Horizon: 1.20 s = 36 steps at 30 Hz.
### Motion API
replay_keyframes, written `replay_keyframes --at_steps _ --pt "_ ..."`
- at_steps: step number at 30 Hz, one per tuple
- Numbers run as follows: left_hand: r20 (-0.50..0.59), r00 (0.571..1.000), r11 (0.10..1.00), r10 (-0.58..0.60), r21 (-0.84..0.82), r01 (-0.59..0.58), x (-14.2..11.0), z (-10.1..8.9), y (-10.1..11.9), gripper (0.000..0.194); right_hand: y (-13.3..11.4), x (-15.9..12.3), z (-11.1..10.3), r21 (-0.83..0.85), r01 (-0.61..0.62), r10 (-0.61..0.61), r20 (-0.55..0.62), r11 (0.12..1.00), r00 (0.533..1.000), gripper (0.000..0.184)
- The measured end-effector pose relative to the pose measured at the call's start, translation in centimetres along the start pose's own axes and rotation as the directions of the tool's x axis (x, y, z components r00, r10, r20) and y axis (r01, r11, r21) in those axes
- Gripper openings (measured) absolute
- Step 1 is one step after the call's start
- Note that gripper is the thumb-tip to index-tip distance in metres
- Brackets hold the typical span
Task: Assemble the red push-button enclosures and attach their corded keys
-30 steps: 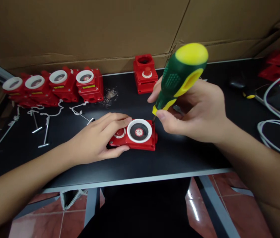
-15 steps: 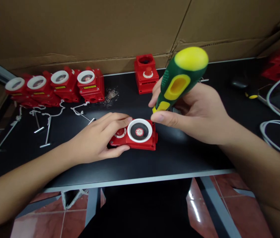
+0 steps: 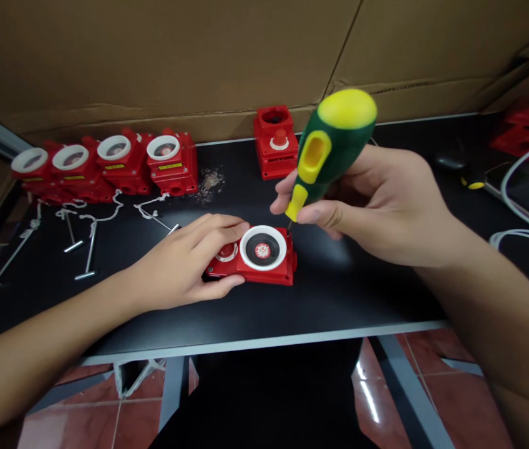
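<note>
A red box-shaped device (image 3: 271,278) with a white-ringed round window and a smaller round red part lies flat near the front of the black table. My left hand (image 3: 199,259) grips its left end, thumb along the front side and fingers across the top. In my right hand (image 3: 362,206) is a green and yellow screwdriver (image 3: 323,162), its handle slightly tilted. The thin shaft points down at the device's far right corner, beside the white ring. Whether the tip sits in a screw is too small to tell.
Several similar red devices (image 3: 171,168) stand in a row at back left, with cords and small metal T-bars (image 3: 89,252). Crumbs (image 3: 211,184) lie beside them. Another red unit (image 3: 276,146) stands behind. White cable (image 3: 526,234) and another tool (image 3: 475,184) lie at right.
The screwdriver handle has turned and shifted a little left, with the right-hand fingers moving round it. My left hand and the red device have stayed almost in place.
</note>
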<state>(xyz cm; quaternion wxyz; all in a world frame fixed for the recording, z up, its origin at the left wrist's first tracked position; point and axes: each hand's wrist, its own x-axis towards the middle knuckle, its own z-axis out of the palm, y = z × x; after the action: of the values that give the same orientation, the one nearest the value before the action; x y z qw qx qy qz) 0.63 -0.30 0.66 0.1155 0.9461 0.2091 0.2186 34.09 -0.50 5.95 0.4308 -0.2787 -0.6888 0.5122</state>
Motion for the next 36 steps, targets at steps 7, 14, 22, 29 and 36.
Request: replay_keyframes --at_steps 7,14,22,29,36 --pt "0.000 1.000 0.999 0.030 0.029 -0.030 0.37 0.09 0.12 0.053 0.44 0.08 -0.01 -0.079 0.009 -0.016 -0.087 0.997 0.996 0.052" --pt "0.010 1.000 1.000 0.014 0.016 -0.014 0.03 -0.11 0.14 0.054 0.27 0.20 -0.25 0.138 0.008 -0.027 0.136 0.990 0.990 0.031" --pt "0.013 1.000 1.000 -0.002 -0.009 0.002 -0.02 0.03 0.08 0.056 0.66 0.20 -0.65 0.078 0.047 -0.058 0.149 0.996 0.987 0.037" --pt "0.006 1.000 1.000 -0.003 -0.019 0.003 0.08 -0.05 0.00 0.056 0.62 0.54 0.05 0.122 0.000 -0.002 0.014 0.992 1.000 0.035" --pt "0.021 0.999 0.998 -0.027 -0.058 0.029 0.09 -0.21 -0.01 0.056 0.31 0.89 -0.25 -0.033 0.014 -0.015 -0.045 0.999 0.999 0.047"
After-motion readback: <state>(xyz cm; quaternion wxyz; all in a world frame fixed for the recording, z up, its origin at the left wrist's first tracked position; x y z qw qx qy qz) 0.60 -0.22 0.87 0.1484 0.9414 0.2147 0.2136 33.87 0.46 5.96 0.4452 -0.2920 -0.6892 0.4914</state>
